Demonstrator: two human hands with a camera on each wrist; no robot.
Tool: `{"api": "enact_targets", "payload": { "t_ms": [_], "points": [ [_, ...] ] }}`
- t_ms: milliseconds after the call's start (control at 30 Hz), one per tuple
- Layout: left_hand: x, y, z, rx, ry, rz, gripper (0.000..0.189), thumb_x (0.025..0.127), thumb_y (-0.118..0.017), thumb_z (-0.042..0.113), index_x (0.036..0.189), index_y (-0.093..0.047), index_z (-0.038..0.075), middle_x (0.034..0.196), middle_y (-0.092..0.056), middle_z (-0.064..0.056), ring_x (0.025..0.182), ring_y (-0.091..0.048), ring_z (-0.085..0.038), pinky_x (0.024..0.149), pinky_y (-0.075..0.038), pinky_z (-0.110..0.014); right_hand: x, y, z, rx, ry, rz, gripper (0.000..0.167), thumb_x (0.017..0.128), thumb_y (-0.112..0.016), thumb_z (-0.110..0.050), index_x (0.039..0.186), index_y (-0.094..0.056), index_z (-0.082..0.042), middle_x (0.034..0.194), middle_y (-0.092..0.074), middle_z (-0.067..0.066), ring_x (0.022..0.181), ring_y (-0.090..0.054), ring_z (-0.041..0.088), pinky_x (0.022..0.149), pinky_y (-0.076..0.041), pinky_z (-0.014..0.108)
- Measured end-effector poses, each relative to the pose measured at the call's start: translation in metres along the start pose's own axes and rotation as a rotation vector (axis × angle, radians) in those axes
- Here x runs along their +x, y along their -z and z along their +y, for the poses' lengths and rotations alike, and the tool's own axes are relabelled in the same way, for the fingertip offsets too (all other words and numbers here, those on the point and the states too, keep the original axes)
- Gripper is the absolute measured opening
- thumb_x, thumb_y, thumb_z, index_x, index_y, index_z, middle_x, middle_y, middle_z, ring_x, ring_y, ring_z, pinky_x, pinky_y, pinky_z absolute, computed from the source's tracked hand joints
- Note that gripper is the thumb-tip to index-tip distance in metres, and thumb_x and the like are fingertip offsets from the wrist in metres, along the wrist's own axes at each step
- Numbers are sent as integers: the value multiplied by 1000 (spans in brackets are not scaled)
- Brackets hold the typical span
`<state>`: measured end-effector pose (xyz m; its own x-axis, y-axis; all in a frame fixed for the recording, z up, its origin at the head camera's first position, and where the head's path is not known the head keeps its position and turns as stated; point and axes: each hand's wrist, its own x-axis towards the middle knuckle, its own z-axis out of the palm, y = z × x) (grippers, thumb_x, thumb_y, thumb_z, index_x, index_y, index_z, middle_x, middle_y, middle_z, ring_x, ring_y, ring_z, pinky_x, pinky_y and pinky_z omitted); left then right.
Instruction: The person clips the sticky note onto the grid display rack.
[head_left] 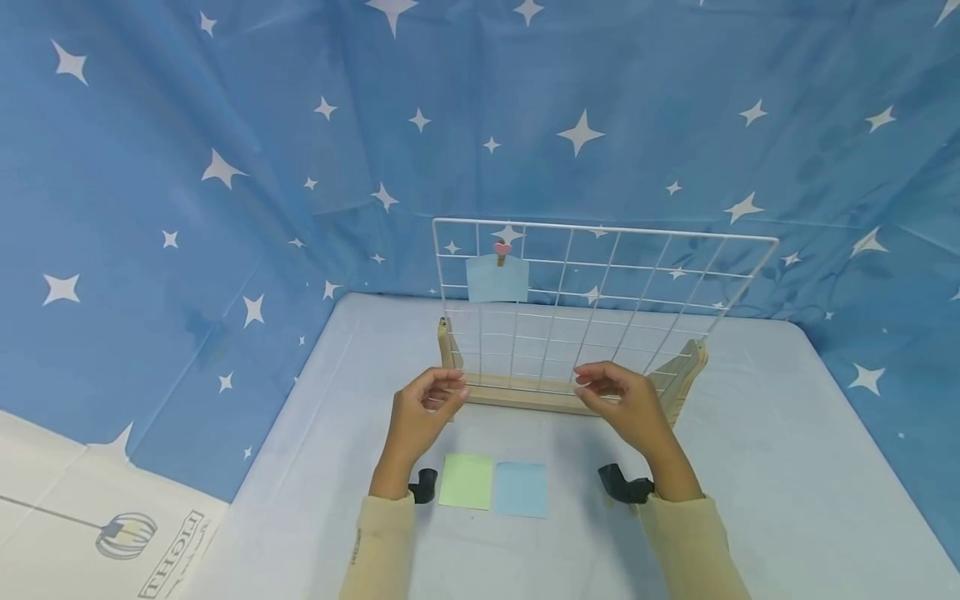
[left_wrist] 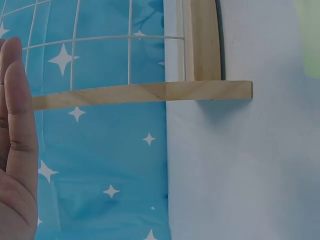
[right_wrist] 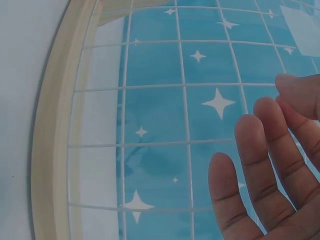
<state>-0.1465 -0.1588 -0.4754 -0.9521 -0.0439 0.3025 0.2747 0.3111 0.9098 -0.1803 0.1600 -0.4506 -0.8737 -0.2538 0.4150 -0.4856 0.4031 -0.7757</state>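
Observation:
My left hand (head_left: 422,410) hovers in front of the lower left of a white wire grid (head_left: 600,229), fingers loosely bent and holding nothing. Opposite it, my right hand (head_left: 624,402) is raised before the grid's lower right, likewise with bent fingers and nothing in them. A wooden base (head_left: 525,402) carries the grid, which leans back. Near the grid's upper left hangs a light blue note (head_left: 497,283) under a small wooden clip with a pink heart (head_left: 502,249). On the table, a green sticky note (head_left: 467,482) lies beside a blue sticky note (head_left: 521,490).
A white cloth covers the table (head_left: 780,467). Blue curtain with white stars (head_left: 577,133) rises behind and on both sides. Black wrist-camera mounts (head_left: 626,487) jut inward from both wrists. Pale printed fabric (head_left: 67,517) shows at the lower left.

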Motion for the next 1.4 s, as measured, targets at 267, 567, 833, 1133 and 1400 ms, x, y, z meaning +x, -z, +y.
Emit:
{"api": "enact_targets", "payload": {
  "t_ms": [267,567,833,1133,1400],
  "points": [
    [-8,-1,-9,-10,76,-17,25,98,-82,12,121,-76,4,112,-79,-5,98,-72,-19,84,-59,-24,-7,0,7,25,-7,9,20,92,-79,10,111,-77,5,98,-78,18,87,-66,2,83,-55,10],
    [-16,-4,-16,-23,121,-28,29,98,-82,14,123,-75,2,111,-79,-7,96,-71,-16,84,-59,-24,-16,0,16,29,-10,8,19,92,-79,11,109,-77,3,96,-78,14,87,-68,2,81,-55,10],
    [-22,-5,-23,-38,150,-38,28,98,-82,12,123,-75,2,110,-80,-8,98,-73,-17,86,-59,-23,-23,3,23,31,-38,19,19,91,-79,11,108,-77,5,96,-78,15,86,-67,1,79,-55,9],
    [-31,-6,-31,-48,183,-39,27,99,-81,14,123,-75,3,111,-79,-9,97,-72,-19,88,-59,-25,-32,0,30,41,-65,22,17,92,-79,10,108,-78,3,96,-78,15,86,-67,0,80,-55,9],
    [-36,-7,-37,-37,189,-50,30,99,-81,13,125,-74,-1,112,-80,-11,96,-72,-17,87,-59,-25,-39,-3,36,50,-69,22,20,91,-79,10,110,-78,4,95,-78,18,85,-68,1,79,-56,9]
  ]
}}
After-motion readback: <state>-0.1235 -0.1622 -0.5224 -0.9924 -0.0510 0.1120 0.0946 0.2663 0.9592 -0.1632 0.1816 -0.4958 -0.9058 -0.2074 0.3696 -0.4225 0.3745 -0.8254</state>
